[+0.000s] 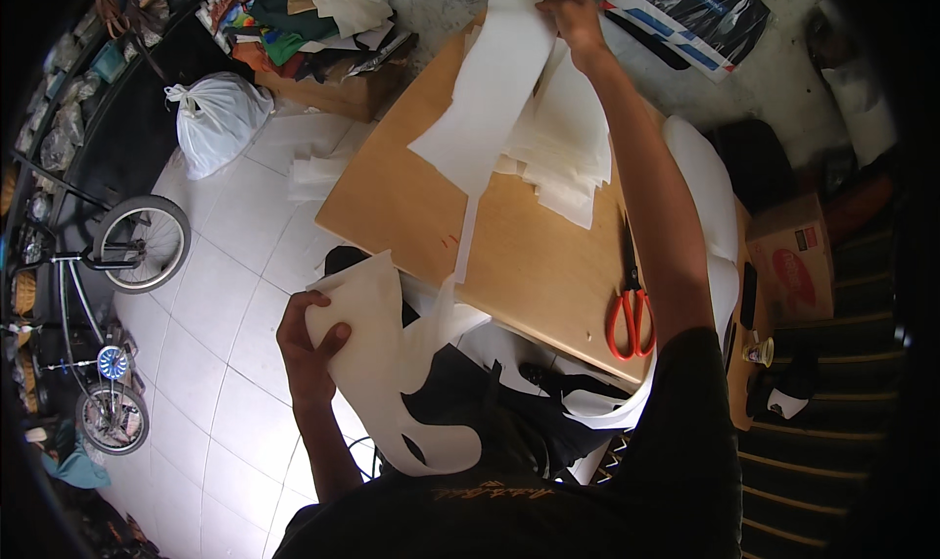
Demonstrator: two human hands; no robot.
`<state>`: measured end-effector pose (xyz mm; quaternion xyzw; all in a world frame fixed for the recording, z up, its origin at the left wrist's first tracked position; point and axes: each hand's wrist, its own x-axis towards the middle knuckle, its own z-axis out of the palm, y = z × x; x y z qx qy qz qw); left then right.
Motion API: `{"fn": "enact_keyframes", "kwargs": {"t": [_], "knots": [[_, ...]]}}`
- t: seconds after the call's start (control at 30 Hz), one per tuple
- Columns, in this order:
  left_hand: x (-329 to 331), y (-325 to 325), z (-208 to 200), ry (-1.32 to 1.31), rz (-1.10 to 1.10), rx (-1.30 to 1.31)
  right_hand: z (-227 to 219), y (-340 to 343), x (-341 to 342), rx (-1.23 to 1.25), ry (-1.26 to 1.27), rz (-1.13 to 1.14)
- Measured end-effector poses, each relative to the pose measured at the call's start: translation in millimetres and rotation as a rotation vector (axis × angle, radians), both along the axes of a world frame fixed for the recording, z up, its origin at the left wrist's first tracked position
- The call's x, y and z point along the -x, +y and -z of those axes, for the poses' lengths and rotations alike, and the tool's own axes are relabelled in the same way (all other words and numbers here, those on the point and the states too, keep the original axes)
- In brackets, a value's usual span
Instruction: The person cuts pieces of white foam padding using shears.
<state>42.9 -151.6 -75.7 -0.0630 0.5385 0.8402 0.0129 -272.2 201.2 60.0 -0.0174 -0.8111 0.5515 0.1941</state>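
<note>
My left hand (311,344) is closed on a white sheet piece (377,363), thumb on top, left of the table's near edge. This piece is thin and limp, with curved cut edges and a slit near its lower end. Stretched far out, my right hand (576,19) pinches the top of a long white sheet strip (504,79) above the table. A narrow tail hangs from the strip toward the left-hand piece; I cannot tell whether they join. Stacked white sheet pieces (563,138) lie beneath. Red-handled scissors (629,314) rest by my right forearm.
The wooden table (392,192) fills the middle. A white tied bag (220,118) and a small bicycle (117,314) are on the left. Heaped fabrics (304,21) lie beyond. A cardboard box (791,256) and a white roll (703,187) stand right.
</note>
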Motion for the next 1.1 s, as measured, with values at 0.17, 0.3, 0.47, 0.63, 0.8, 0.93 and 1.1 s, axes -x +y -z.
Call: {"fn": "enact_keyframes", "kwargs": {"t": [0.17, 0.3, 0.47, 0.63, 0.8, 0.93, 1.1], "knots": [[1, -4, -2, 0.028, -0.082, -0.003, 62, 37, 66, -0.298, -0.011, 0.132], [-7, -21, 2, 0.035, -0.131, 0.047, 67, 39, 64, -0.455, 0.097, 0.377], [-15, -36, 4, -0.003, -0.154, 0.018, 61, 34, 60, -0.916, -0.138, 0.210], [-22, -46, -3, 0.043, -0.194, -0.020, 79, 56, 69, -1.110, -0.032, 0.219], [-20, -45, 4, 0.041, -0.183, -0.013, 73, 22, 36, -1.567, 0.029, 0.576], [-13, -27, 3, 0.009, -0.169, -0.014, 39, -31, -24, -1.356, 0.393, 0.344], [-12, -15, -1, -0.029, -0.162, 0.056, 66, -79, -122, -1.017, 0.465, -0.099]]}}
